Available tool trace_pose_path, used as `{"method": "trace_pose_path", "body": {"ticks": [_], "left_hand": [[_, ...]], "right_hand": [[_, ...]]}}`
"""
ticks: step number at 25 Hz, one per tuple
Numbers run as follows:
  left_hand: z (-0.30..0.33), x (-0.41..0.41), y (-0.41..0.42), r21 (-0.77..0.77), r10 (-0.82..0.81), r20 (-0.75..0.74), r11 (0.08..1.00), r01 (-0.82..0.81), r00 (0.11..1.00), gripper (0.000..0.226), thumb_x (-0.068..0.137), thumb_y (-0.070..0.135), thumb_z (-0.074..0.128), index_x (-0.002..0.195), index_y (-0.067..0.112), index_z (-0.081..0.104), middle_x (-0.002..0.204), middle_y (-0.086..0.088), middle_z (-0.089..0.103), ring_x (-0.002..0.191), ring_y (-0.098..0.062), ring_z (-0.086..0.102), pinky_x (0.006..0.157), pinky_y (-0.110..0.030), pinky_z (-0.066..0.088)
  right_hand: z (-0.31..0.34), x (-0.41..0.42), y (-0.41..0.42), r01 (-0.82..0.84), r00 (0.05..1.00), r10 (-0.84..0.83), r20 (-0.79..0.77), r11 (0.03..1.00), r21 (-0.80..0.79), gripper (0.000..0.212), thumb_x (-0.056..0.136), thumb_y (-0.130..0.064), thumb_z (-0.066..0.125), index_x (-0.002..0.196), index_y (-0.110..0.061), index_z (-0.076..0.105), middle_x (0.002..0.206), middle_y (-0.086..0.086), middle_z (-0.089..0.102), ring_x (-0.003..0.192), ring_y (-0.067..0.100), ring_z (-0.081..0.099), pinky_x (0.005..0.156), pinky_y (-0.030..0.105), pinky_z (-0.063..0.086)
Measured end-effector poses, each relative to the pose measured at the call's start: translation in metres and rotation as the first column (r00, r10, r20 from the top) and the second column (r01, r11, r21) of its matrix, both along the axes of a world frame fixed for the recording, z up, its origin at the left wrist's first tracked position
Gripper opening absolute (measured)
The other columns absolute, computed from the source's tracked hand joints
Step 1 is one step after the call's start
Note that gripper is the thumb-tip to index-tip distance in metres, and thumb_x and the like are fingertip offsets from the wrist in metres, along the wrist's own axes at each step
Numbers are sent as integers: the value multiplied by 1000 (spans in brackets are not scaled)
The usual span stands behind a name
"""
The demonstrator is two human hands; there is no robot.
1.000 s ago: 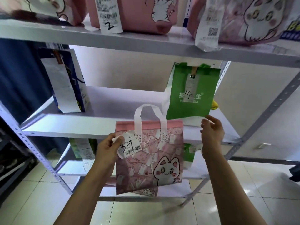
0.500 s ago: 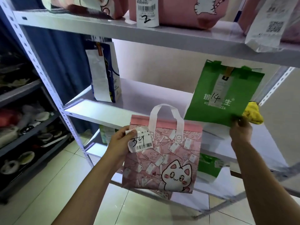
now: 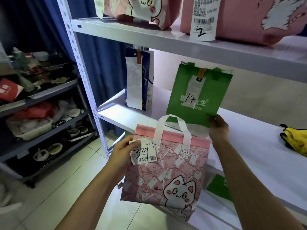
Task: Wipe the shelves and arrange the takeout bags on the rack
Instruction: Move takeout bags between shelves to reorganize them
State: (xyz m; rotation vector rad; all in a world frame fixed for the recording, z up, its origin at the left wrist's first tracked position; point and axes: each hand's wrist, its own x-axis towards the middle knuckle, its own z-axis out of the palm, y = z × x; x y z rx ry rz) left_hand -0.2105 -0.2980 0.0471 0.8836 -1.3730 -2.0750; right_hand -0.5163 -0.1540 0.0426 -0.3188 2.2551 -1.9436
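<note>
My left hand grips the upper left edge of a pink cat-print takeout bag, thumb on its receipt marked 34, and holds it in front of the middle shelf. My right hand pinches the lower right corner of a green bag labelled 14, which stands upright on that shelf. A blue-and-white bag with a long receipt stands at the shelf's left end. A yellow cloth lies on the shelf at the right.
The top shelf carries pink cat bags, one with a receipt marked 2. Another green bag sits on the lower shelf. A dark cart full of dishes and clutter stands at the left. The floor is pale tile.
The view has swung left and moved closer. The green bag, held by my right hand, has slid left along the shelf, away from the yellow cloth. My left hand still holds the pink bag.
</note>
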Motion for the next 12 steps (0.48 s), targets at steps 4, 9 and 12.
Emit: {"method": "trace_pose_path", "body": {"ticks": [4, 9, 12], "left_hand": [[0, 9, -14, 18, 29, -4, 999, -29, 1000, 15, 97, 5, 57, 88, 6, 68, 88, -18, 74, 77, -30, 74, 55, -33, 58], [-1, 9, -23, 45, -1, -40, 999, 3, 999, 13, 98, 4, 55, 89, 4, 66, 79, -12, 74, 70, -25, 74, 50, -29, 57], [3, 2, -22, 93, -48, -61, 994, 54, 997, 12, 98, 6, 55, 92, 3, 65, 84, -17, 75, 73, -28, 75, 52, -33, 59]], "right_hand": [[0, 0, -31, -14, 998, 18, -64, 998, 64, 23, 98, -3, 54, 115, -8, 69, 102, 7, 67, 88, 19, 57, 62, 8, 46], [4, 12, -32, 9, 1000, -9, -5, 1000, 11, 24, 99, -8, 58, 122, -12, 65, 110, 7, 70, 95, 20, 64, 83, 25, 48], [9, 39, 1, 34, 998, -31, 51, 997, -64, 26, 99, -22, 62, 124, -17, 63, 117, 5, 70, 103, 19, 68, 88, 31, 53]]}}
